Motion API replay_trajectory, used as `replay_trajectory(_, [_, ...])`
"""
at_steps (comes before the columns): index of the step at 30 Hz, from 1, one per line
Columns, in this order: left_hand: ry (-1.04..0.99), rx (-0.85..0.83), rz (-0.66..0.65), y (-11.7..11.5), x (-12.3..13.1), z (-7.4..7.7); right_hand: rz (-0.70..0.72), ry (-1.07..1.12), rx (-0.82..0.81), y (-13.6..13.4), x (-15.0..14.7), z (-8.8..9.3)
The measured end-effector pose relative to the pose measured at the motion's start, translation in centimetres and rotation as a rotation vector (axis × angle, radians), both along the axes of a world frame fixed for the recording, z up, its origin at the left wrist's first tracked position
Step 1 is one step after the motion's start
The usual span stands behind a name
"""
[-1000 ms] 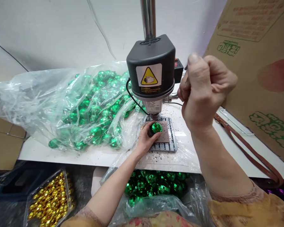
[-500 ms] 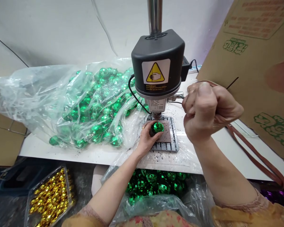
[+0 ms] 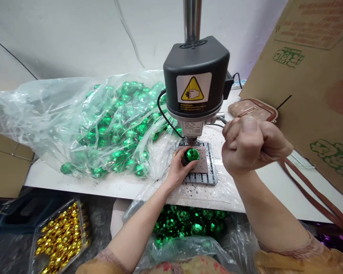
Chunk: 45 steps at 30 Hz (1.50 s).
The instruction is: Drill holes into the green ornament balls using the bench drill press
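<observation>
My left hand (image 3: 179, 167) has its thumb and fingers closed round a shiny green faceted ball (image 3: 193, 155). The ball sits on a brown board (image 3: 202, 166) on the slotted metal base (image 3: 211, 178) of a small black drill press (image 3: 197, 66). Directly over the ball is the chuck (image 3: 191, 140), with a thin bit at the ball's top. My right hand (image 3: 250, 144) is a closed fist on the press's feed lever (image 3: 222, 119); most of the lever is hidden by the fingers.
Left of the press lies a clear plastic bag (image 3: 42, 110) of green balls. More green balls (image 3: 198, 228) fill a bag below the table edge. A tray (image 3: 81, 224) of gold balls stands lower left. At right are a patterned purse (image 3: 253, 108) and a cardboard box (image 3: 311, 76).
My right fist has come down with the lever, uncovering the purse behind it. The chuck sits closer to the ball. My left hand keeps its hold, and the view has shifted slightly.
</observation>
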State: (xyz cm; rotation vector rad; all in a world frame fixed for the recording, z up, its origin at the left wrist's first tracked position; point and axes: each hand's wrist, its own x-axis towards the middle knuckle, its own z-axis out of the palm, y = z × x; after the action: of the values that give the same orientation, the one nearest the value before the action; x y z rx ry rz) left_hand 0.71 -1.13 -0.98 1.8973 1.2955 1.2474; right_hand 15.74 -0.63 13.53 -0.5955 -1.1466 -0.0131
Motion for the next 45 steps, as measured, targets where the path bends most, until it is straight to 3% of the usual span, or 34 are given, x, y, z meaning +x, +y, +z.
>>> replay_trajectory(4, [-0.019, -0.003, 0.0, 0.0, 0.0, -0.1, 0.045, 0.099, 0.269, 1.0, -0.3, -0.6])
replay_trajectory(12, [-0.046, -0.014, -0.002, -0.1, 0.1, -0.1, 0.093, 0.0, 0.271, 0.8, 0.1, -1.5])
replay_trajectory(23, [-0.064, -0.034, 0.01, -0.3, 0.2, 0.3, 0.175, -0.05, 0.411, 1.2, 0.2, -2.3])
replay_trajectory(26, [-0.055, -0.035, 0.008, -0.2, 0.2, 0.2, 0.168, 0.041, 0.327, 0.8, -0.1, -1.0])
replay_trajectory(29, [-0.066, -0.053, 0.033, 0.0, 0.3, 0.1, 0.139, 0.172, 0.092, 0.6, -0.3, 2.0])
replay_trajectory(31, [-0.085, -0.064, 0.079, -0.3, 0.4, 0.2, 0.228, 0.177, -0.021, 0.8, -0.1, 4.1])
replay_trajectory(34, [-0.033, 0.004, 0.164, -2.3, 0.2, 1.1, 0.322, 0.173, -0.123, 1.1, 0.2, 5.9])
replay_trajectory(36, [0.062, 0.09, 0.138, -5.0, -0.4, 2.0, 0.309, 0.163, -0.134, 1.1, 0.2, 6.1])
replay_trajectory(41, [0.338, 0.191, -0.35, -12.5, -2.8, 3.5, 0.252, 0.161, -0.07, 1.1, -0.1, 5.6])
replay_trajectory(43, [0.338, 0.218, -0.357, -12.9, -4.3, 3.9, 0.245, 0.168, -0.058, 1.2, -0.2, 5.5])
replay_trajectory(45, [0.259, 0.199, -0.183, -10.6, -6.2, 4.5, 0.233, 0.174, -0.051, 1.3, -0.3, 5.6])
